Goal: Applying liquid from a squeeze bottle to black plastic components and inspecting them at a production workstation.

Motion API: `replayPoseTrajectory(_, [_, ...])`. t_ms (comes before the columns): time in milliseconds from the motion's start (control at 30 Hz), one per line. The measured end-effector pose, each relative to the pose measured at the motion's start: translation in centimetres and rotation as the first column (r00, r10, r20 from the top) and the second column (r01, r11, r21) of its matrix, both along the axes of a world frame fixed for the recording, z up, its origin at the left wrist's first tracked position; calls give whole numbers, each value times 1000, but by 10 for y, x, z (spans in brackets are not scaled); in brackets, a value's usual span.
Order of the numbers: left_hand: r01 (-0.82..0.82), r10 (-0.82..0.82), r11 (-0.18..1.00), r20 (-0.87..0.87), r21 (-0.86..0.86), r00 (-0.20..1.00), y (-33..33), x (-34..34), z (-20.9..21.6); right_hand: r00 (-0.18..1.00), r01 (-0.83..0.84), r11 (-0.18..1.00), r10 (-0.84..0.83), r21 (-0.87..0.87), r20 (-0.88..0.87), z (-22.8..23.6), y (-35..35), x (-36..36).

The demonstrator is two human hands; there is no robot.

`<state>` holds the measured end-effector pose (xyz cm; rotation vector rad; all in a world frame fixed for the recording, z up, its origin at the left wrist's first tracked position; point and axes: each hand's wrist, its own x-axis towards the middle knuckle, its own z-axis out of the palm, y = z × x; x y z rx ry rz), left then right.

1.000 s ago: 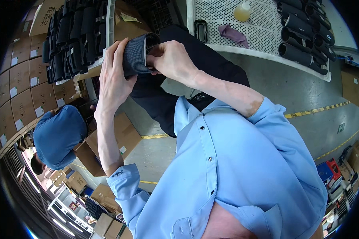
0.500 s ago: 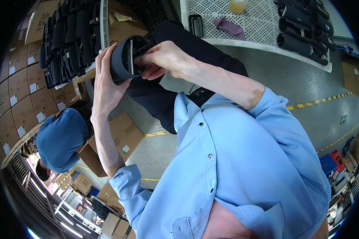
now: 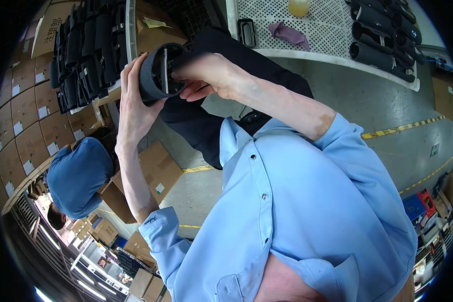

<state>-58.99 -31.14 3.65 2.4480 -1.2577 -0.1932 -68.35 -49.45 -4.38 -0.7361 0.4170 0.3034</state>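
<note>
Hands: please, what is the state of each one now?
Left hand: closed around the dark cylinder, holding it.
Right hand: fingers at the cylinder's open end; grip unclear.

— What have you got there?

— You have a dark grey cylindrical housing [image 3: 158, 73], a short, wide tube with a matt, finely textured outer wall.

— How does it sit?

— It is lifted up in the air, tipped on its side, its open end turned toward you. Inside you see a black interior with a pale strip running across.
</note>
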Motion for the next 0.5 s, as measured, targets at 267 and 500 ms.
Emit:
replayPoseTrajectory(267, [2, -2, 1000, -16, -11, 1000, -3, -1, 1, 1000, -9, 1000, 9, 16, 7, -1, -3, -1])
replayPoseTrajectory(500, [1, -1, 1000, 4, -9, 1000, -6, -2, 5, 999, -20, 1000, 19, 19, 45, 3, -6, -2])
